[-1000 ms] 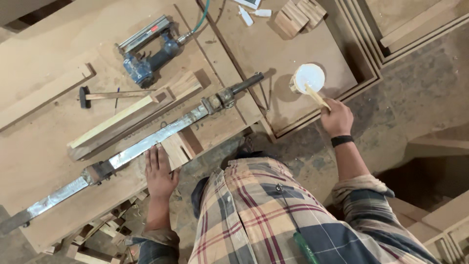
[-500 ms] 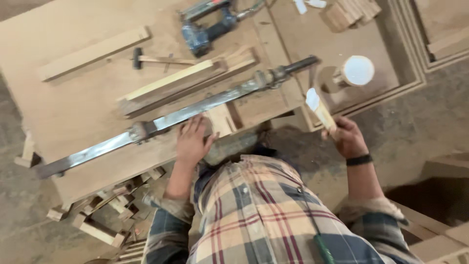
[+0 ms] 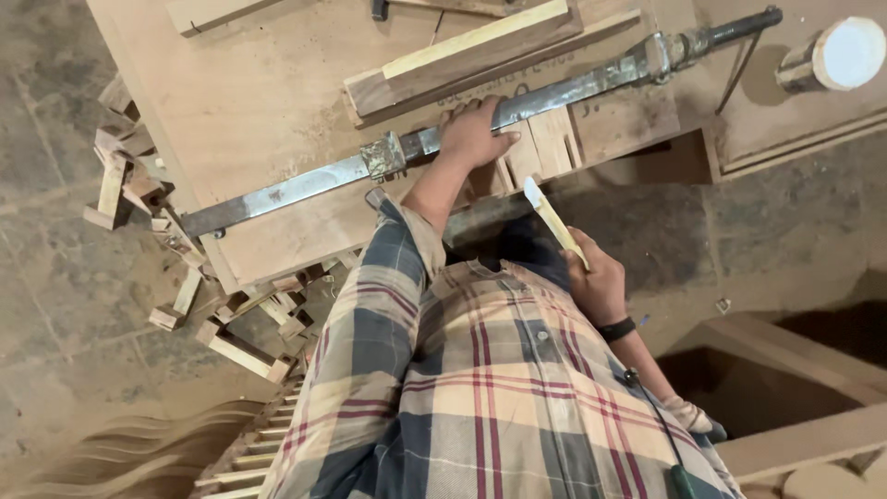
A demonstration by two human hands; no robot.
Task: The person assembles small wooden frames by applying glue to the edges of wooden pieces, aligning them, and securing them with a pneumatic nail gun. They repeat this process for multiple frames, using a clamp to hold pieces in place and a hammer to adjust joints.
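We see the left hand (image 3: pixel 473 134) flat on the long steel bar clamp (image 3: pixel 480 120), fingers spread over the bar, pressing rather than wrapped round it. Clamp looks grey, scuffed, w/ a sliding jaw block left of the hand and a screw end at far right; it lies diagonally across the plywood bench (image 3: pixel 268 102), running from near left to far right. Right hand (image 3: pixel 599 282) is curled tight on a thin wooden stick (image 3: pixel 552 220), tip coated white, pointing toward the bench edge near the clamp. Small wood blocks (image 3: pixel 545 148) sit just under the bar by the left hand. Round container (image 3: pixel 832 55) w/ white top at far right, well apart. Offcuts (image 3: pixel 231 342) on the floor, left.
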